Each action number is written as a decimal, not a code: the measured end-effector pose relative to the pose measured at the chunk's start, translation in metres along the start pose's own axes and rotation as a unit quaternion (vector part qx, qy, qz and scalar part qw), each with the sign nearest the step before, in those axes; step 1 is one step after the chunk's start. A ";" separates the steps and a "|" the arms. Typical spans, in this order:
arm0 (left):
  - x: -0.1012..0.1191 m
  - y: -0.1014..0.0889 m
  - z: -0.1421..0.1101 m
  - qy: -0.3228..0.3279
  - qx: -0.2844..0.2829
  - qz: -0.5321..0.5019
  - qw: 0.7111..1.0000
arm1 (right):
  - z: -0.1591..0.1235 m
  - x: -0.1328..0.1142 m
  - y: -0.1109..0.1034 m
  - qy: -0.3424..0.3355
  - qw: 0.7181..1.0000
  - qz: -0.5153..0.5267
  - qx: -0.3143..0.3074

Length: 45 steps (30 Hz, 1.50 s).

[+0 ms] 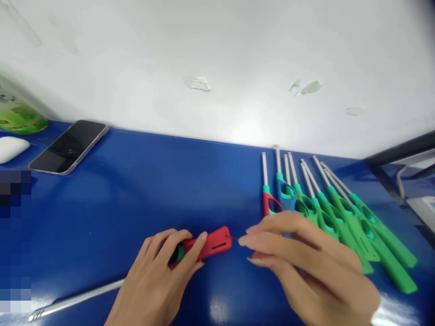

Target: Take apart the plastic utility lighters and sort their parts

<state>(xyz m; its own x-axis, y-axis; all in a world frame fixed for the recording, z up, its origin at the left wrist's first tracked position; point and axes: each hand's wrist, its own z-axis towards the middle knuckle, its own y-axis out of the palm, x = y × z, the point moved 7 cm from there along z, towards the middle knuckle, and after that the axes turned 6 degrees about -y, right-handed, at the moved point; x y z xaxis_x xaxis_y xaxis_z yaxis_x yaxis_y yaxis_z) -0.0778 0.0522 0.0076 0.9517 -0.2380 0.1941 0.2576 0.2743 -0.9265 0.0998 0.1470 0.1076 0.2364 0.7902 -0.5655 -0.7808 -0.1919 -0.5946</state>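
My left hand [159,276] is wrapped round a red lighter handle [214,243] with a green trigger, holding it just above the blue table [152,181]. My right hand [306,262] is closed in a pinch right at the handle's right end, where a thin red wire [234,237] sticks out. What the fingertips pinch is too small to name. A bare metal tube [78,299] lies on the table to the lower left of my left hand.
A row of several long-nosed lighters [333,213], mostly green with one red and one blue, lies at the right behind my right hand. A phone [70,146] lies face up at the far left, beside a white object [12,148] and a green container [20,118]. A white wall stands behind.
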 end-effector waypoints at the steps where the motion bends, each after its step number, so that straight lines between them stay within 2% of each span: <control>1: 0.001 0.000 -0.001 0.000 0.001 -0.001 1.000 | 0.001 0.003 0.000 -0.001 0.999 0.033 -0.001; 6: 0.001 -0.003 0.002 -0.035 0.002 -0.012 0.999 | 0.008 0.005 0.007 -0.025 0.981 0.183 -0.055; 11: 0.003 -0.005 0.004 -0.002 0.013 -0.006 1.000 | 0.003 0.012 0.005 0.016 0.985 0.172 -0.017; 15: 0.000 -0.002 0.002 -0.005 0.004 -0.006 1.000 | -0.001 0.020 0.005 0.039 0.980 0.198 -0.003; 20: 0.001 -0.003 0.006 -0.006 0.008 -0.011 1.000 | -0.001 0.021 0.003 0.024 0.981 0.189 -0.018; 25: 0.003 -0.009 0.008 -0.008 0.031 -0.017 0.999 | -0.003 0.020 0.006 0.029 0.977 0.213 0.002; 30: 0.002 -0.004 0.005 -0.008 0.000 -0.012 1.000 | -0.005 0.022 0.002 0.022 0.988 0.152 0.014; 40: 0.001 -0.003 0.003 -0.008 -0.001 -0.016 1.000 | -0.005 0.021 0.001 0.017 0.988 0.150 0.013; 45: 0.001 -0.001 0.004 -0.011 -0.009 -0.016 1.000 | -0.006 0.025 -0.001 0.040 0.988 0.150 0.009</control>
<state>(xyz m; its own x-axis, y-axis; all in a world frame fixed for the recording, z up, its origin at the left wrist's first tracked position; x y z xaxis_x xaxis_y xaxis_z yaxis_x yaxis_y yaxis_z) -0.0767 0.0552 0.0099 0.9462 -0.2264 0.2311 0.2857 0.2499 -0.9252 0.1098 0.1631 0.0901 0.0384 0.6504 -0.7587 -0.8323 -0.3993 -0.3844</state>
